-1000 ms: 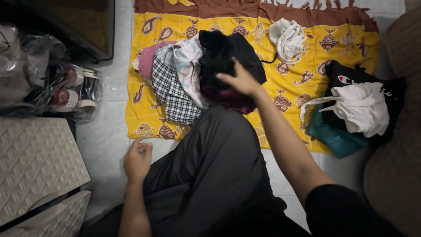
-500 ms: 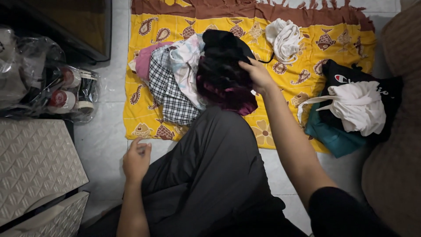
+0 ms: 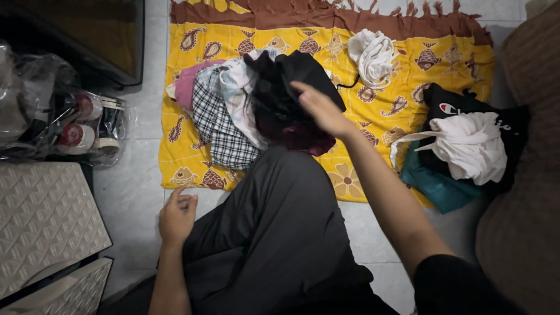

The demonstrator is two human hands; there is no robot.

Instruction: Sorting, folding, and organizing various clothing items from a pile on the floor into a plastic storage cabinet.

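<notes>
My right hand (image 3: 321,109) reaches forward and lies flat on a black garment (image 3: 303,69) topping a pile of clothes, fingers stretched out, gripping nothing that I can see. A maroon piece (image 3: 291,135) shows under the black one. Left of it lie a pale printed cloth (image 3: 236,93), a black-and-white checked garment (image 3: 221,128) and a pink one (image 3: 186,84). The pile rests on a yellow patterned cloth (image 3: 373,169) spread on the tiled floor. My left hand (image 3: 177,214) hovers by my grey-trousered knee (image 3: 280,221), fingers loosely curled and holding nothing.
A crumpled white garment (image 3: 373,55) lies at the cloth's far edge. At the right is a second heap: a white cloth (image 3: 469,146) on a black top (image 3: 466,105) and a teal piece (image 3: 434,185). A plastic bag (image 3: 52,116), white embossed drawers (image 3: 46,216) and a brown cushion (image 3: 525,204) flank me.
My right hand has moved from the black garment's right edge back onto its top, and the garment has shifted and flattened a little. My left hand stays by the knee.
</notes>
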